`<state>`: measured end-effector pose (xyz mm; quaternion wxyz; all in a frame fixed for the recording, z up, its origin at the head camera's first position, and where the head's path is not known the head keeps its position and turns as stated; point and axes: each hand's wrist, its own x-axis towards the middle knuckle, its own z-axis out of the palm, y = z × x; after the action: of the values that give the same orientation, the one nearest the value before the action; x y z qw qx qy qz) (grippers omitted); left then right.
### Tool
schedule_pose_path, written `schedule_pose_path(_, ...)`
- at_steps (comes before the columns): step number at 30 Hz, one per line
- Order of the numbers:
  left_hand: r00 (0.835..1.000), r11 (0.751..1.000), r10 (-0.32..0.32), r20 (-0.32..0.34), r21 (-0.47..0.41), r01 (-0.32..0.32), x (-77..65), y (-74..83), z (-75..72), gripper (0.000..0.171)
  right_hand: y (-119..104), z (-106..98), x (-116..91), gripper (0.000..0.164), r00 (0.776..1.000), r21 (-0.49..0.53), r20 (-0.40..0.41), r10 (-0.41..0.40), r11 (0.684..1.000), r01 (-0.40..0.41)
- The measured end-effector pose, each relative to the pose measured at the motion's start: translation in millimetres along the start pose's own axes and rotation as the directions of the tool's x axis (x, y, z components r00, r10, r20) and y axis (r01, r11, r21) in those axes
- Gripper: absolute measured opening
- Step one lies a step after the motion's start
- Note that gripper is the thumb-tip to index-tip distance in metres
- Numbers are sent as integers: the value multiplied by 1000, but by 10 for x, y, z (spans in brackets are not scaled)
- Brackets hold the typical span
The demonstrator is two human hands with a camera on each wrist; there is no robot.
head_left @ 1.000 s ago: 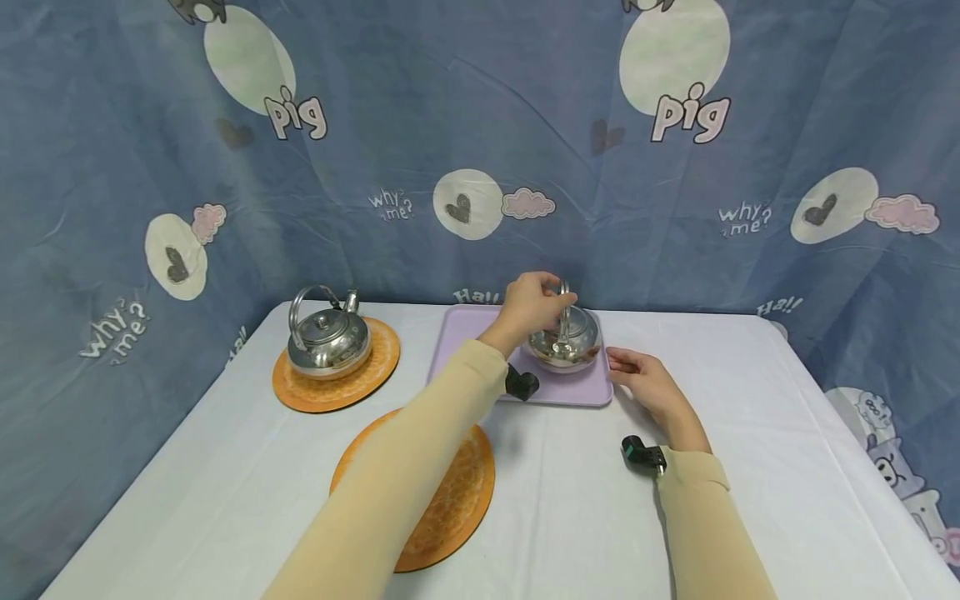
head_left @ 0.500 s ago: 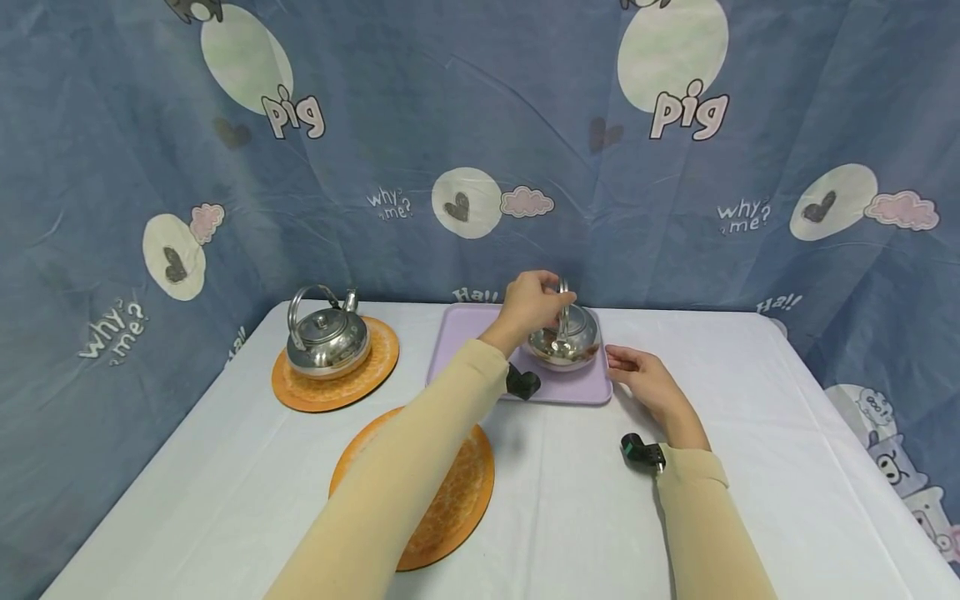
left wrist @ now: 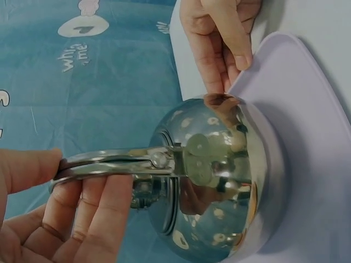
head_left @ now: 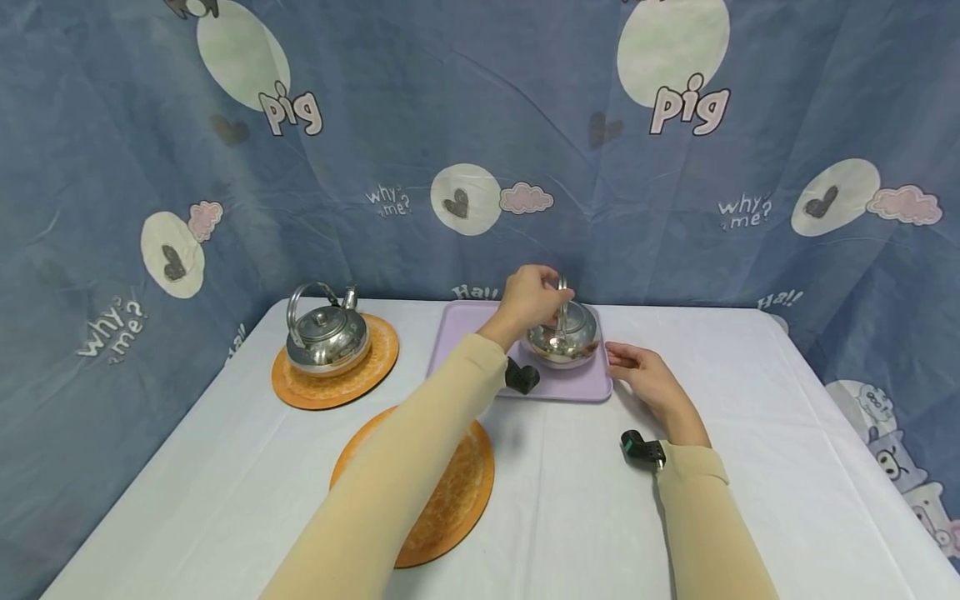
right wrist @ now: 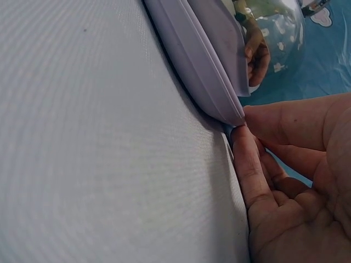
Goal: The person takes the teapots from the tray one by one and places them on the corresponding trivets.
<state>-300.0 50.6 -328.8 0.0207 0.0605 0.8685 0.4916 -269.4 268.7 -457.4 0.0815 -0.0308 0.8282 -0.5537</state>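
A shiny steel kettle [head_left: 576, 340] stands toward the right end of a lilac tray [head_left: 463, 329]. My left hand [head_left: 527, 302] grips its raised handle; the left wrist view shows the thumb on one side of the handle [left wrist: 104, 163] and curled fingers on the other. At the tray's right edge is my right hand [head_left: 645, 382]. Up close in the right wrist view, that hand [right wrist: 299, 175] pinches the tray's rim [right wrist: 233, 112] between thumb and index finger.
A second steel kettle [head_left: 327, 342] sits on a round orange mat [head_left: 292, 392] at the back left. Nearer, another round orange mat [head_left: 461, 500] is partly covered by the left sleeve [head_left: 397, 467]. A patterned blue curtain [head_left: 480, 108] hangs behind the white-covered table [head_left: 577, 500].
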Motion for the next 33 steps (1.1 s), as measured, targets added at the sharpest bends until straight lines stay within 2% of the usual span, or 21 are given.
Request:
schedule_pose_path(4, 1000, 1000, -13, -14, 22, 13, 0, 26, -16, 45, -15, 6, 14, 56, 1000, 11, 4, 0, 1000, 0)
schedule_pose_path(13, 999, 999, -46, -12, 12, 46, 12, 53, -37, 43, -29, -4, 8, 57, 1000, 6, 8, 1, 1000, -1)
schedule_pose_path(26, 998, 998, -43, -44, 45, 45, -1, 55, -46, 41, -31, -5, 26, 56, 1000, 5, 0, 5, 1000, -5)
schedule_pose_path(33, 999, 997, -33, -25, 69, 35, -25, -14, -100, 43, -15, 13, -10, 55, 1000, -4, -5, 7, 1000, -7)
